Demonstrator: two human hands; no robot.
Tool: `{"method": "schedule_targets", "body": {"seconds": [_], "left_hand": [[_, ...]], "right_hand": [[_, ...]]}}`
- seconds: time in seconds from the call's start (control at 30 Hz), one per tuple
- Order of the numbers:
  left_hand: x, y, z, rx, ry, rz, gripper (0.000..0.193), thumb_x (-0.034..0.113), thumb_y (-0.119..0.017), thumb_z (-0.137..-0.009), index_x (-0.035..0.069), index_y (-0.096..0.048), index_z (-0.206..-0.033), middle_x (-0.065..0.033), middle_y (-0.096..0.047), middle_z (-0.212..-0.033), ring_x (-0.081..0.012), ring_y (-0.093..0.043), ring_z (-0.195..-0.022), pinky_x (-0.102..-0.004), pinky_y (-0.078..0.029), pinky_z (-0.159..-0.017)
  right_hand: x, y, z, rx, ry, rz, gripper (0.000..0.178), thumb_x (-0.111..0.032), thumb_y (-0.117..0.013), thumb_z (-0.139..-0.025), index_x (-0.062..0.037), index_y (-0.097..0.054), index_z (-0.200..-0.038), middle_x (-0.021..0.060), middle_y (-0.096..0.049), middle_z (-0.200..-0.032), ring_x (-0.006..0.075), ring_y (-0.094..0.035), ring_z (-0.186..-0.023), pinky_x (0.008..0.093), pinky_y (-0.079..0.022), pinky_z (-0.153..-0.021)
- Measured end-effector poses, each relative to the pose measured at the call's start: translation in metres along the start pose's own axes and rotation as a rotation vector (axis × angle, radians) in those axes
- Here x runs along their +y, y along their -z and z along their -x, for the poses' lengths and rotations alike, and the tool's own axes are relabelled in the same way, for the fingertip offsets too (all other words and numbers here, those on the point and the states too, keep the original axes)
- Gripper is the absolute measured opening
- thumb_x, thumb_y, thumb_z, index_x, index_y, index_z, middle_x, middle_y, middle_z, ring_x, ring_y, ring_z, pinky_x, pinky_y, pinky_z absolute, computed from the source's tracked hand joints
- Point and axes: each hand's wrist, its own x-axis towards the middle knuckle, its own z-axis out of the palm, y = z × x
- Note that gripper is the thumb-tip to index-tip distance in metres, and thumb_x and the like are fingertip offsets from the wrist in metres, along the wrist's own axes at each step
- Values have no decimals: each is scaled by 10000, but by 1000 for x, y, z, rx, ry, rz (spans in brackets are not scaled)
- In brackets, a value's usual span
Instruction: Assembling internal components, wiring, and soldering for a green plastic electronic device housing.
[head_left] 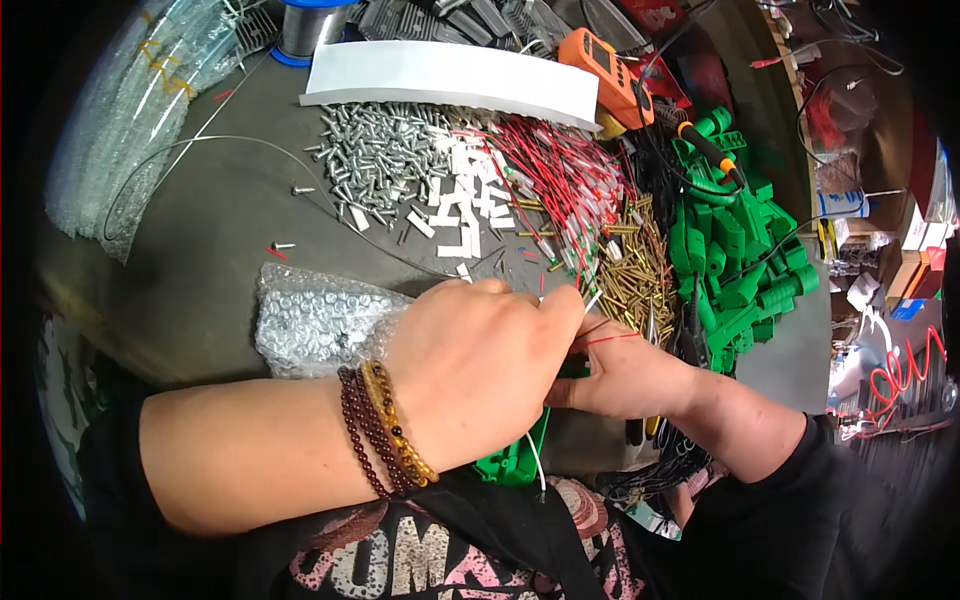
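My left hand [480, 360], with beaded bracelets at its wrist, is closed, its back toward me and its fingertips mostly hidden. A white wire [592, 301] sticks out by its fingers, and a white wire length [537, 462] hangs below the hand. My right hand [630, 375] meets it from the right, fingers curled in against a green plastic housing [515, 462] that shows partly beneath the left hand. A thin red wire [612, 338] crosses the right hand. The exact contact between fingers, wires and housing is hidden.
Bubble wrap [320, 318] lies beside my left hand. Beyond are silver screws [375, 165], white pieces [465, 195], red-wired parts [565, 170] and brass screws [640, 275]. Green housings [740, 250] pile up at right, near an orange meter [600, 75] and a screwdriver [710, 152]. A wire spool [308, 30] stands far left.
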Motion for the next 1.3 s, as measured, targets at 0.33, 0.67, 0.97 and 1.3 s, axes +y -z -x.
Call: {"method": "schedule_targets", "body": {"seconds": [0.33, 0.67, 0.97, 1.3], "left_hand": [[3, 6, -1, -81, 43, 3, 110, 139, -627, -915, 72, -542, -934, -134, -620, -728, -383, -619, -729, -495, -471, -632], [19, 1, -24, -225, -63, -236, 125, 181, -703, -809, 81, -641, -766, -81, -639, -705, -314, -629, -730, -447, -461, -695], [22, -1, -29, -256, -59, -290, 132, 163, -722, -765, 77, -650, -694, -78, -628, -650, -294, -624, -678, -417, -469, -697], [24, 9, -26, -292, -102, -84, 104, 162, -762, -790, 96, -682, -780, -34, -644, -759, -231, -623, -779, -378, -444, -804]], "right_hand": [[40, -7, 14, 292, 416, -309, 268, -146, -789, -870, -7, -689, -1076, 60, -669, -1022, 148, -633, -947, 317, -517, -849], [71, -37, 27, 754, 652, -161, 139, -145, -792, -835, -44, -710, -885, 73, -710, -891, 239, -657, -854, 353, -489, -811], [79, -48, 27, 888, 764, -52, 124, -163, -800, -813, -93, -709, -861, 29, -694, -898, 223, -619, -869, 357, -437, -826], [80, -49, 25, 988, 759, 73, 128, -157, -801, -791, -113, -692, -842, 9, -680, -885, 221, -609, -876, 370, -408, -833]]}}
